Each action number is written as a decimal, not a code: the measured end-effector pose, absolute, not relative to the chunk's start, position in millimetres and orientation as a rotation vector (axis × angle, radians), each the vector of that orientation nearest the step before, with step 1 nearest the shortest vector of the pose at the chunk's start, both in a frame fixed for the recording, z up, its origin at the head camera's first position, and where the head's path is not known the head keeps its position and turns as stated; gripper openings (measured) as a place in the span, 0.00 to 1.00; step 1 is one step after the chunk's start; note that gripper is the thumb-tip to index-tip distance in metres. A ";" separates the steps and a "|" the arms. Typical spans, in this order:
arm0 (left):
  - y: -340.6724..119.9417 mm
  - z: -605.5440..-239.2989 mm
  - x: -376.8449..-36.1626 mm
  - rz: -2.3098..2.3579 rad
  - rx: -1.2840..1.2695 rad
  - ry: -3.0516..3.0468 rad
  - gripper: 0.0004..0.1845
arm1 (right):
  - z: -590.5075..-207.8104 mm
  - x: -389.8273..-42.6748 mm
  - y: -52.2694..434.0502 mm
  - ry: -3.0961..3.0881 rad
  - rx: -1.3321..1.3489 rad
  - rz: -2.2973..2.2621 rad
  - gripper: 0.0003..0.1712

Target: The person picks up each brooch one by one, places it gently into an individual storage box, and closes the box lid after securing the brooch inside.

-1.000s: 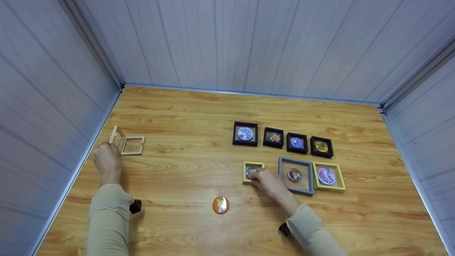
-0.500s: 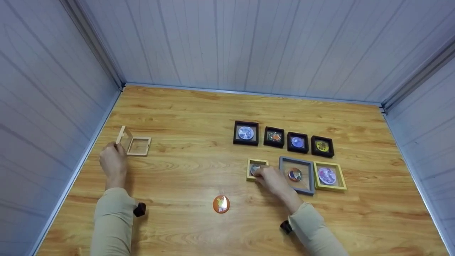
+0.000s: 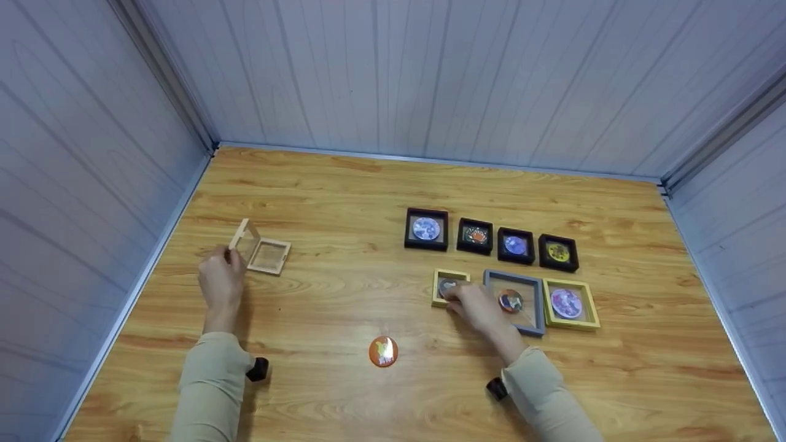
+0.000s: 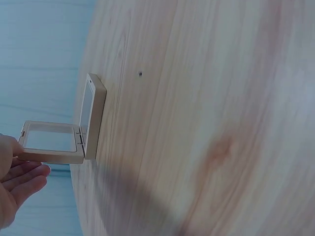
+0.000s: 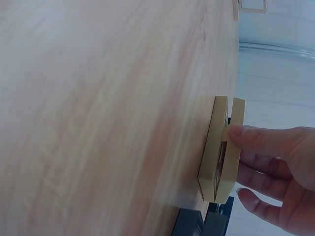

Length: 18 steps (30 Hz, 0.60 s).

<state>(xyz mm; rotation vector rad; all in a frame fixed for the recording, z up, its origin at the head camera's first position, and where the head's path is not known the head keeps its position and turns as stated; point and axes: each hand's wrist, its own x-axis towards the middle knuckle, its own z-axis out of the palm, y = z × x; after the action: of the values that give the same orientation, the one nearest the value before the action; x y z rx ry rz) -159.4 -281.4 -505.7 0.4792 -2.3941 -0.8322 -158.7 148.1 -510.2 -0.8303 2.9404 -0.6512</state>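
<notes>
An open beige frame case (image 3: 268, 256) lies at the left of the wooden table (image 3: 344, 202), its lid (image 3: 241, 236) raised. My left hand (image 3: 221, 277) pinches that lid's edge; in the left wrist view the thumb and fingers (image 4: 19, 179) hold the lid (image 4: 51, 141). My right hand (image 3: 476, 307) rests on a small yellow frame (image 3: 443, 283) with a round badge inside. In the right wrist view a straight fingertip (image 5: 241, 135) presses its lid, which stands slightly off the base (image 5: 212, 147). An orange round badge (image 3: 383, 352) lies loose near the front.
Behind the right hand stands a row of several black frames (image 3: 425, 228) with badges. A grey frame (image 3: 514, 302) and a larger yellow frame (image 3: 568, 304) lie to its right. Pale panel walls (image 3: 92, 184) close in the table on three sides.
My left hand has dragged the open beige case to the right. My right hand has slid the small yellow frame a little farther away and toward the grey frame.
</notes>
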 end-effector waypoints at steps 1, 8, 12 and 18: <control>-278.2 -505.5 -159.1 -0.842 0.471 -2.400 0.11 | -510.2 -158.9 148.4 2.942 -0.831 -0.658 0.07; -256.3 -505.9 -158.2 -0.903 0.385 -2.417 0.11 | -506.9 -158.4 148.2 2.974 -0.832 -0.665 0.09; -244.8 -506.0 -158.0 -0.930 0.331 -2.419 0.11 | -504.3 -155.9 146.9 3.031 -0.890 -0.615 0.10; -226.7 -506.0 -158.0 -0.958 0.247 -2.431 0.10 | -502.0 -149.8 141.6 3.077 -1.003 -0.615 0.14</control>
<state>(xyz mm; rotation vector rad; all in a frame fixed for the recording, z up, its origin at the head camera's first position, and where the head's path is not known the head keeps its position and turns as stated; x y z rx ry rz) -158.0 -226.7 -506.0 0.2467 -2.4312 -0.9580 -149.8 141.6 -502.0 -1.0035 3.0765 -0.6146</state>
